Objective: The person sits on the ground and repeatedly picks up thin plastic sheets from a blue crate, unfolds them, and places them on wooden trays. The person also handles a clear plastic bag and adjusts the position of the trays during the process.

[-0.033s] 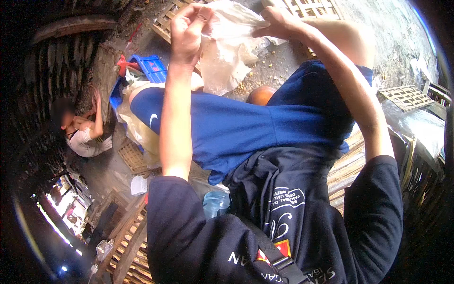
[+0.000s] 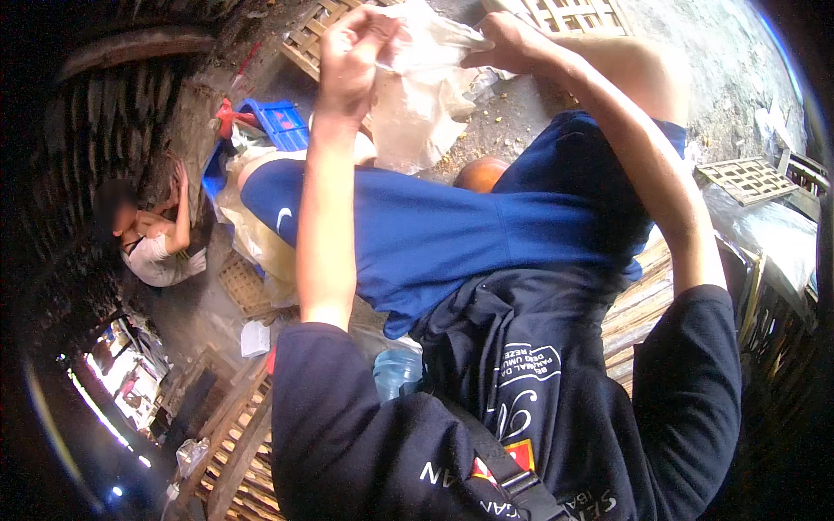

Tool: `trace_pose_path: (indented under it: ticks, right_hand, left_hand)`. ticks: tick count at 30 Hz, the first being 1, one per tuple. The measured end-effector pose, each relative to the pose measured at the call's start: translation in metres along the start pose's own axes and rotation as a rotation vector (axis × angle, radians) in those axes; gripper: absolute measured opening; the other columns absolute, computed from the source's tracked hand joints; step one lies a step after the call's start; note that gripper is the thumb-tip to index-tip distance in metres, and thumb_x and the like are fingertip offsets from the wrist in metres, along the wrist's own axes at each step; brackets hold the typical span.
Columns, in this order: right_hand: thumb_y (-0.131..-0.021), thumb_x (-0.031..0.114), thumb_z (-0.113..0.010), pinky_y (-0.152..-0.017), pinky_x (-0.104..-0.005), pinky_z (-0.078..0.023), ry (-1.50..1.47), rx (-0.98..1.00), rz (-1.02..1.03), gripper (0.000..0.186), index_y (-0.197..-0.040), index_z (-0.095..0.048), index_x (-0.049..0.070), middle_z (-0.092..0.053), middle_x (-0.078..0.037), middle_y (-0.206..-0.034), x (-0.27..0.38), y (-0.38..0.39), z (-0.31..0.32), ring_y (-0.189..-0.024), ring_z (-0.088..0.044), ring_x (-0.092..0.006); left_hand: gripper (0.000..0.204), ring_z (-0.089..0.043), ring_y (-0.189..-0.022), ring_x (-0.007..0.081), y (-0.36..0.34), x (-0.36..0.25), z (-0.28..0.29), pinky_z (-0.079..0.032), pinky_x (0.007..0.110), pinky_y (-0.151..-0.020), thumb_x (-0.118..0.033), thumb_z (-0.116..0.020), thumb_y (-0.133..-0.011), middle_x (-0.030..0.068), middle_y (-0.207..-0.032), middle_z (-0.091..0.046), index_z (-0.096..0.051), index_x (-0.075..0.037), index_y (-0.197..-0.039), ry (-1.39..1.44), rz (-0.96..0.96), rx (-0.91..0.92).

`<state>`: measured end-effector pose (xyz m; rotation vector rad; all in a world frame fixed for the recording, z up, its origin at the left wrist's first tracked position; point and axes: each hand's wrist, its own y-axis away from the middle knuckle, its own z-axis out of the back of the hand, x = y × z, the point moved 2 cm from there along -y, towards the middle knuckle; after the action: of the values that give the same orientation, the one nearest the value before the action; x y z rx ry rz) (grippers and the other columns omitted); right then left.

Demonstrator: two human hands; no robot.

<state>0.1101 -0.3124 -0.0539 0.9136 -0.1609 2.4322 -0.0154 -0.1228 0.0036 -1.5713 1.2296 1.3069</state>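
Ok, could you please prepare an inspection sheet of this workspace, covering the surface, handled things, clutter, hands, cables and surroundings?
Surface: grey ground, with small yellowish bits scattered on it.
Handled things: thin pale sheet, held up and hanging down; its material is uncertain.
Clutter: blue plastic crate at left; orange rounded object, partly hidden by the shorts; woven lattice panel at right; bluish clear container, partly covered.
Hands: left hand pinches the sheet's left side; right hand grips its right side.
Cables: nothing seen for certain.
Surroundings: another person is low down at far left, beside a dark wall.
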Motion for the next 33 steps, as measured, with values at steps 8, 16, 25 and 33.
trace_pose_path:
  ticks: [8,16,25,33]
  right_hand:
    - [-0.074,0.028,-0.079,-0.077,-0.0441,-0.051,0.181,0.122,-0.012,0.041,-0.095,-0.063,-0.003,-0.063,-0.023,-0.091,-0.013,-0.011,-0.020,-0.088,-0.063,-0.0377]
    - [-0.071,0.028,-0.077,-0.074,-0.0432,-0.054,0.114,0.054,0.122,0.038,-0.093,-0.069,-0.001,-0.068,-0.021,-0.086,-0.025,-0.006,-0.022,-0.082,-0.067,-0.0361]
    - [-0.073,0.018,-0.077,-0.075,-0.0419,-0.052,0.124,0.044,0.164,0.030,-0.095,-0.068,-0.001,-0.066,-0.021,-0.082,-0.013,-0.013,-0.031,-0.084,-0.065,-0.0376]
    - [-0.064,0.034,-0.086,-0.077,-0.0410,-0.052,0.299,0.159,0.027,0.055,-0.101,-0.067,-0.001,-0.068,-0.019,-0.094,-0.046,-0.008,-0.015,-0.088,-0.066,-0.0336]
  left_hand:
    - [0.015,-0.062,-0.075,0.0071,0.008,-0.008,-0.004,-0.050,0.021,-0.068,-0.017,-0.061,-0.095,0.0031,-0.084,-0.067,-0.063,-0.002,-0.096,0.076,0.054,0.162]
    - [0.017,-0.062,-0.067,0.0075,0.016,-0.015,0.007,-0.050,0.021,-0.058,-0.018,-0.062,-0.095,0.0031,-0.082,-0.067,-0.064,-0.002,-0.094,0.030,0.030,0.095]
    - [0.012,-0.061,-0.077,0.0068,0.025,-0.008,-0.030,-0.049,0.020,-0.066,-0.012,-0.061,-0.094,0.0014,-0.086,-0.066,-0.065,-0.001,-0.097,0.105,0.102,0.375]
    - [0.028,-0.067,-0.089,0.0159,0.010,-0.024,0.019,-0.055,0.028,-0.078,-0.028,-0.057,-0.095,0.0085,-0.098,-0.068,-0.061,-0.004,-0.108,0.121,0.011,0.016]
